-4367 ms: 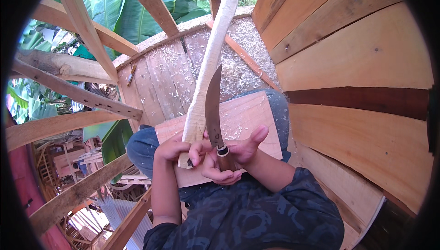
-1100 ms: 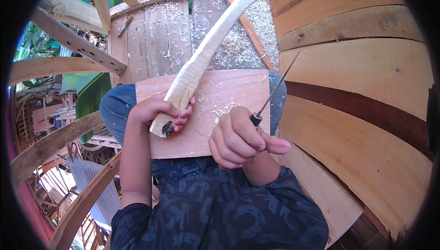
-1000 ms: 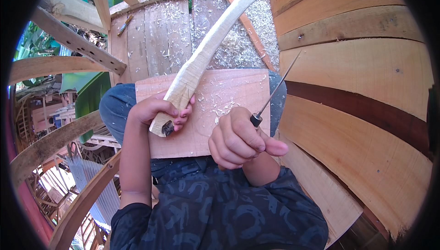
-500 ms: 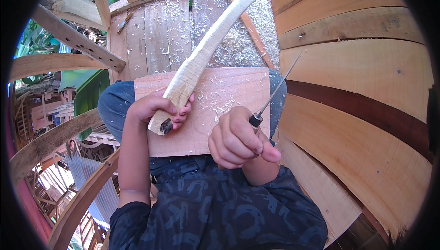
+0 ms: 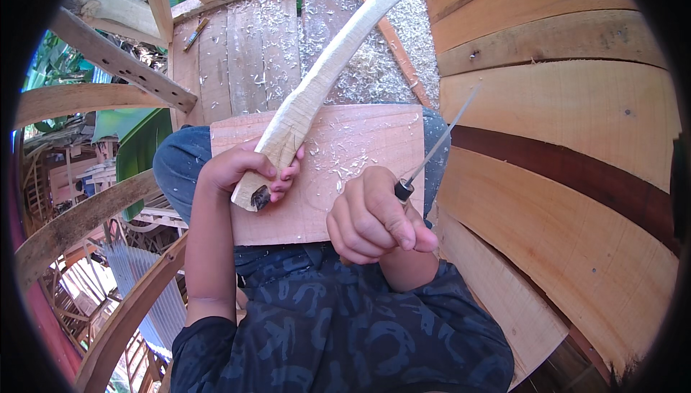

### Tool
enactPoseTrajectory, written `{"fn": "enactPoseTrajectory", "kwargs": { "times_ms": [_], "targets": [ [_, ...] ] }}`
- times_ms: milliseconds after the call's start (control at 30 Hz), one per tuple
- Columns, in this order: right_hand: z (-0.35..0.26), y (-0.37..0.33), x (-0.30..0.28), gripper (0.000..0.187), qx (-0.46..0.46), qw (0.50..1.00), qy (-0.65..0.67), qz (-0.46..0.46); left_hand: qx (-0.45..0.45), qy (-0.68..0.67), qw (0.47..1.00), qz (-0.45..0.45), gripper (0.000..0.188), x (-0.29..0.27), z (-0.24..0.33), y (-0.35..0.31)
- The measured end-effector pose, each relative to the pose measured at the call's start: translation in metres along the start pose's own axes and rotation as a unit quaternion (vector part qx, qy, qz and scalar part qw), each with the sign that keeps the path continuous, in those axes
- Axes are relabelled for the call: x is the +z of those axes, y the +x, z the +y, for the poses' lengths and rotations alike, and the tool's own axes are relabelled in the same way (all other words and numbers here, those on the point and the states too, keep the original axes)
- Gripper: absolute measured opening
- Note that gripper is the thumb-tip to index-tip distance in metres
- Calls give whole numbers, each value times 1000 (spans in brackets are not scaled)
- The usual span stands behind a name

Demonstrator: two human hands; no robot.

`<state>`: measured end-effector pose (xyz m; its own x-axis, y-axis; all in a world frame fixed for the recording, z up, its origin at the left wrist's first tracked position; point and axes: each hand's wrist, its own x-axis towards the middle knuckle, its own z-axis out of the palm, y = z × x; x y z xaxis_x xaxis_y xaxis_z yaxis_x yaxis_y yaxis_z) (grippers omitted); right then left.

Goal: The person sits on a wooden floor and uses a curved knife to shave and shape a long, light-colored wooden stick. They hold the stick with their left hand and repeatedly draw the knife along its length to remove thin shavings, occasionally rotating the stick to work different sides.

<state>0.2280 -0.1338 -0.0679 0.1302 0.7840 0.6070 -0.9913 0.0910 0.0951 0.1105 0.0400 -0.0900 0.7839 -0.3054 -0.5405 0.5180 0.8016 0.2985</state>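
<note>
The left hand (image 5: pixel 248 166) grips the lower end of a pale carved stick (image 5: pixel 313 98), which slants over the board (image 5: pixel 392 130); the right hand (image 5: pixel 374 217) is closed round the handle of a knife (image 5: pixel 430 155), its blade clear of the wood. Hazards: a stroke overrunning toward the left fingers (image 5: pixel 286 174) could cut them; a slack hold could let the stick twist; shavings (image 5: pixel 353 172) beneath could make it slide.
</note>
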Motion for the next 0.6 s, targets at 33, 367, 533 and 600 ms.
{"fn": "enactPoseTrajectory", "kwargs": {
  "times_ms": [33, 367, 533, 600],
  "targets": [
    [1, 0, -1, 24, -1, 1000, 2, 0, 1, 0, 1000, -1, 55, 0, 0, 0],
    [1, -1, 7, 17, -14, 998, 11, 55, 2, 7, 1000, -3, 56, 0, 0, 0],
    [1, -2, 7, 13, -16, 997, 23, 68, 5, 9, 1000, -11, 55, -1, 0, 1],
    [2, -2, 7, 14, -16, 998, 24, 62, 3, 8, 1000, -22, 52, -2, -1, 1]
  ]
}}
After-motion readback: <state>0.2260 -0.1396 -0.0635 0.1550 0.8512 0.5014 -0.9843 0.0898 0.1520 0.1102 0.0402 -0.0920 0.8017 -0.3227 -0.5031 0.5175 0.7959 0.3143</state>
